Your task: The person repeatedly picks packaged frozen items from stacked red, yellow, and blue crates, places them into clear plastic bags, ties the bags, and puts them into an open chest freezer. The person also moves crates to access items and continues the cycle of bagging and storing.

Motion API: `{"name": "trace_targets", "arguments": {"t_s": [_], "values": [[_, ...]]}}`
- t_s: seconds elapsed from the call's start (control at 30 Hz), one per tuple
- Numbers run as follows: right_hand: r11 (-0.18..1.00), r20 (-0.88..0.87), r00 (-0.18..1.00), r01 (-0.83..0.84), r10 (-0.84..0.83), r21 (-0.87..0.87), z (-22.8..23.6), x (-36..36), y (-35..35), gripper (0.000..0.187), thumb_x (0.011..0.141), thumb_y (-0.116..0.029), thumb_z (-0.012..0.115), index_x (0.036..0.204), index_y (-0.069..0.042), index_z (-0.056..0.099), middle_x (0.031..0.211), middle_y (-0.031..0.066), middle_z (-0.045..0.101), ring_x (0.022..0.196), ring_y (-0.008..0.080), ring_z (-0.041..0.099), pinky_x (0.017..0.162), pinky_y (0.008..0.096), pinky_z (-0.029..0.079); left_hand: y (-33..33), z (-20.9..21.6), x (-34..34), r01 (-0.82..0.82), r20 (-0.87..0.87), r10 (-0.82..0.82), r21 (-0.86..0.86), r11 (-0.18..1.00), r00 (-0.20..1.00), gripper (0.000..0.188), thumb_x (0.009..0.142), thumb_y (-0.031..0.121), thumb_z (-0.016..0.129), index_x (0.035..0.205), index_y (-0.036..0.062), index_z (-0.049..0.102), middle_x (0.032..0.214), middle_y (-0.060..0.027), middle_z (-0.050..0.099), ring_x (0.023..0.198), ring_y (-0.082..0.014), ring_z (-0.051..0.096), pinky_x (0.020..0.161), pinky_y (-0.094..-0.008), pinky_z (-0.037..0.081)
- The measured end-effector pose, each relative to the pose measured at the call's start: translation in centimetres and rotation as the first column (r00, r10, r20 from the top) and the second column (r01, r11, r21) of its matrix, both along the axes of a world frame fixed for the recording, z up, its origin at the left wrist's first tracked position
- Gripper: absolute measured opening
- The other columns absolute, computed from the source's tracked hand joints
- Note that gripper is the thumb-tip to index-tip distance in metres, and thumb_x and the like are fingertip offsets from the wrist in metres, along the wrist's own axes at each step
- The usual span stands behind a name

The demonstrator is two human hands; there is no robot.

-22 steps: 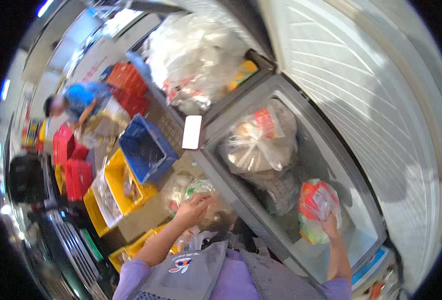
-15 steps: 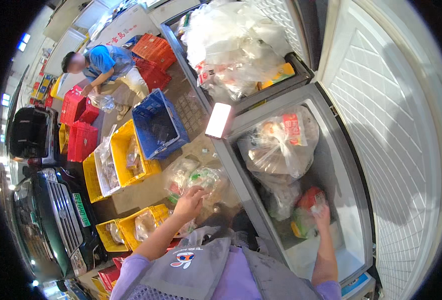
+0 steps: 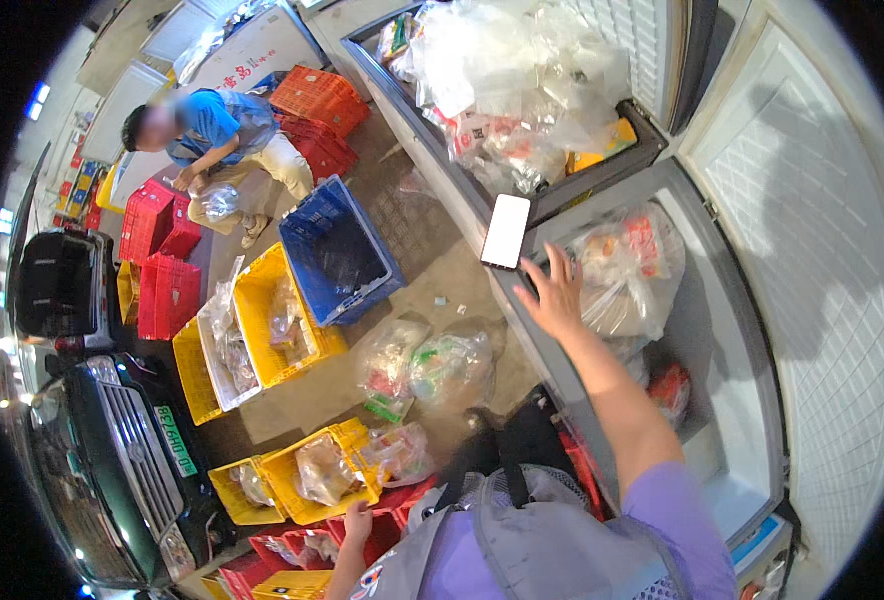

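Note:
My right hand (image 3: 555,295) is stretched over the front rim of the chest freezer (image 3: 697,450), its fingers spread and holding nothing. Just beyond the fingertips lies a phone (image 3: 505,232) with a bright white screen, resting on the rim. Beneath and beside this hand, a large knotted clear bag of packages (image 3: 637,270) sits inside the freezer. A red package (image 3: 669,392) lies deeper in it, partly covered by my forearm. Low on the left, my left hand (image 3: 358,520) hangs beside a yellow crate (image 3: 307,470); its fingers are too small and indistinct to read.
Bagged goods (image 3: 450,368) lie on the floor left of the freezer. Further left stand a blue crate (image 3: 332,250), yellow crates and red crates (image 3: 170,295). A person (image 3: 217,140) sits beyond them, holding a clear bag. Another freezer compartment overflows with plastic bags (image 3: 522,80).
My right hand has let go of the red package and risen from the freezer toward the phone. My left hand has left the floor bags and moved down. The view has turned.

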State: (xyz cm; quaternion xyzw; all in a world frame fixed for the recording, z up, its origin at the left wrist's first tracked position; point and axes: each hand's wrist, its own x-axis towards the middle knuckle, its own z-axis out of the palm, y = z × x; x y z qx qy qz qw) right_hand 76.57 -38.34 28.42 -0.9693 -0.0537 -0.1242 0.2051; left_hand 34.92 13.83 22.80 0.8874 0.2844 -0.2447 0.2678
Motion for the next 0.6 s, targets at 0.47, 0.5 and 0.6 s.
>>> {"name": "trace_targets", "arguments": {"t_s": [0.47,0.5,0.6], "values": [[0.979,-0.140,0.985,-0.127,0.105,-0.159,-4.5,9.3,-1.9,0.042,0.091,-0.049,0.053,0.127,-0.026,0.057,0.151,0.0097,0.023,0.142,0.0285,0.016,0.111,0.0624,0.008,-3.3,0.3,-9.3,-0.412,-0.137,0.390,-0.380,0.828,0.910,0.032,0.085,0.005,0.062,0.116,0.0001,0.058,0.102,-0.0107,0.064,0.089,-0.0177,0.062,0.079,-0.0292,0.051],[0.979,-0.130,0.985,-0.130,0.109,-0.159,-4.5,9.7,-2.3,0.041,0.091,-0.047,0.054,0.126,-0.026,0.058,0.150,0.0096,0.024,0.141,0.0287,0.018,0.111,0.0627,0.009,-4.2,0.3,-8.2,-0.387,-0.145,0.359,-0.386,0.837,0.922,0.031,0.085,0.005,0.062,0.116,0.0002,0.058,0.103,-0.0106,0.065,0.091,-0.0178,0.062,0.080,-0.0292,0.051],[0.975,-0.174,0.976,-0.161,0.134,-0.151,-4.4,10.6,-3.0,0.041,0.090,-0.046,0.055,0.125,-0.025,0.059,0.149,0.0094,0.027,0.140,0.0284,0.020,0.111,0.0630,0.010,-6.6,1.0,-3.7,-0.343,-0.155,0.306,-0.384,0.857,0.939,0.030,0.086,0.006,0.060,0.115,0.0006,0.059,0.104,-0.0106,0.065,0.094,-0.0182,0.063,0.082,-0.0295,0.051]]}}
